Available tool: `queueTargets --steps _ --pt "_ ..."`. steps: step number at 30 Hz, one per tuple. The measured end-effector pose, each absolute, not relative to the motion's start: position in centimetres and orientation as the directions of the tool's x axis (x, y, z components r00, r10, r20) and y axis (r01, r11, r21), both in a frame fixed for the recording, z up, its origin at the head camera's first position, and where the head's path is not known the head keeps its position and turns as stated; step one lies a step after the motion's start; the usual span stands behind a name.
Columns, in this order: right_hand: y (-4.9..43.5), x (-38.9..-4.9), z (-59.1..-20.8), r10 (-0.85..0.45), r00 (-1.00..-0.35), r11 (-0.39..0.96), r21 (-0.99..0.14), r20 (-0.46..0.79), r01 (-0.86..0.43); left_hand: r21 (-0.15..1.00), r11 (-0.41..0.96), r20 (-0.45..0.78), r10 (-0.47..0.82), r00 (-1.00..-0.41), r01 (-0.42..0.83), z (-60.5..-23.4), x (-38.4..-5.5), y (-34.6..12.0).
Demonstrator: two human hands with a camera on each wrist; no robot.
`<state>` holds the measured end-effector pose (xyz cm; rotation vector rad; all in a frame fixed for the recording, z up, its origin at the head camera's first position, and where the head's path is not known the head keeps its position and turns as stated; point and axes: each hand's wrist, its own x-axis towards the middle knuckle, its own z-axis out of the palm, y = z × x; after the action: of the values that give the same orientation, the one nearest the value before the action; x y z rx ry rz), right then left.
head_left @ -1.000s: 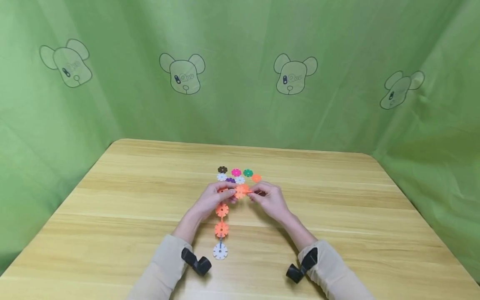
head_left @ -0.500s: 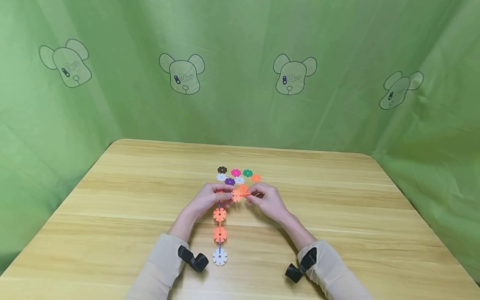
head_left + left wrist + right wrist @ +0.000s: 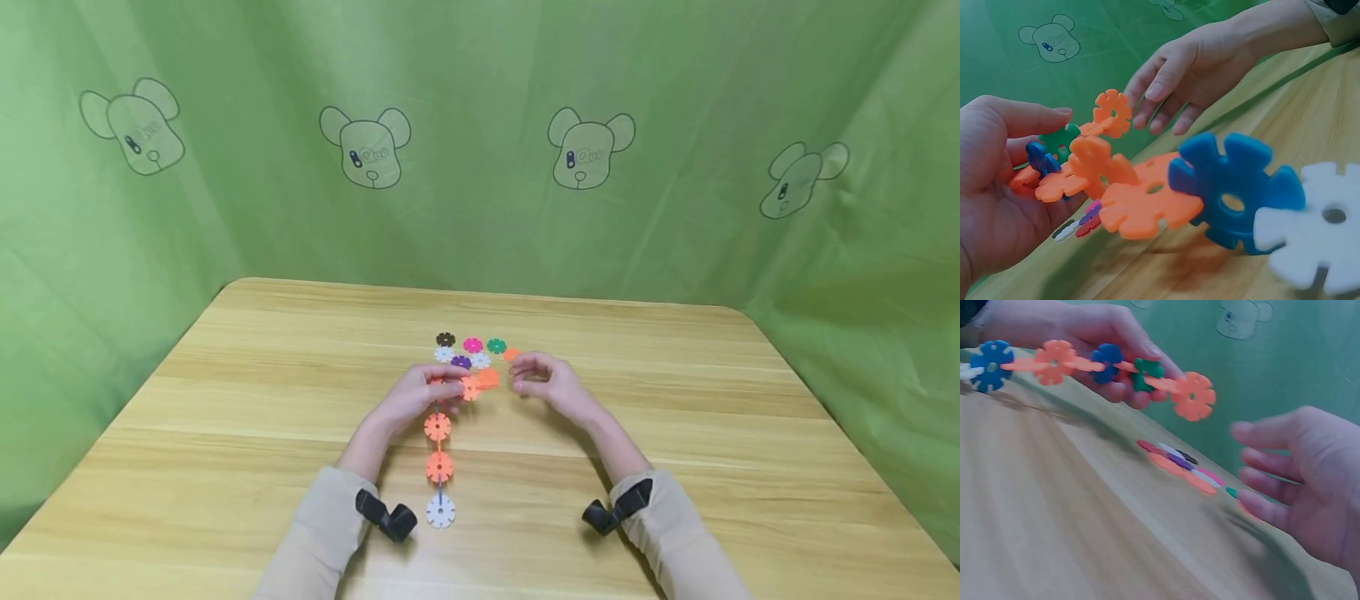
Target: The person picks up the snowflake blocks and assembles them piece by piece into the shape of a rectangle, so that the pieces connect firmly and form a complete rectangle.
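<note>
A chain of slotted plastic snowflake discs hangs from my left hand (image 3: 408,400), whose thumb and fingers pinch it close to its far end. Nearest me on the chain is a white disc (image 3: 1310,234); a blue disc (image 3: 1254,165) comes after it, then orange ones. A green disc (image 3: 1055,137) sits near the fingertips in the left wrist view. Past them sticks out the end orange disc (image 3: 1202,407). My right hand (image 3: 558,390) is to the right of that end, apart from it, fingers loosely bent and holding nothing.
Loose discs lie on the wooden table (image 3: 675,417) just beyond the hands, among them a brown disc (image 3: 446,339), a pink disc (image 3: 472,344), a green disc (image 3: 497,346) and a purple disc (image 3: 461,362). A green curtain (image 3: 480,233) stands behind the table.
My right hand has let go of the end orange disc and moved off to the right. The left hand, still pinching the chain, has shifted slightly left and toward me.
</note>
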<state>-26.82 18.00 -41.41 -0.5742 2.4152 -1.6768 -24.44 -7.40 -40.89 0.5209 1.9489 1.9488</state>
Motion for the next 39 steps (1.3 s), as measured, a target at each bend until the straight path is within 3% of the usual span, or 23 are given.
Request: queueTargets --steps 5,9,18,29,39 --pt "18.4 -28.6 -41.6 -0.158 -0.981 0.393 -0.904 0.112 -0.167 1.0 0.002 0.026 0.465 -0.885 0.03 -40.8 -24.5 -7.5" --pt "18.4 -30.0 -42.1 -0.087 -0.99 0.493 -0.858 0.115 -0.143 1.0 -0.001 0.021 0.457 -0.889 0.023 -40.8 -24.5 -7.4" --pt "18.0 -32.2 -42.6 -0.14 -0.985 0.609 -0.775 0.103 -0.168 1.0 0.0 0.021 0.452 -0.892 0.024 -40.8 -24.7 -7.4" --pt "17.4 -32.6 -42.8 -0.182 -0.976 0.742 -0.634 0.121 -0.218 1.0 0.0 0.009 0.45 -0.893 0.01 -40.6 -24.6 -7.5" --pt "17.1 -32.1 -42.5 -0.152 -0.988 0.711 -0.69 0.032 -0.132 1.0 0.014 0.01 0.446 -0.895 0.019 -40.9 -24.6 -7.5"
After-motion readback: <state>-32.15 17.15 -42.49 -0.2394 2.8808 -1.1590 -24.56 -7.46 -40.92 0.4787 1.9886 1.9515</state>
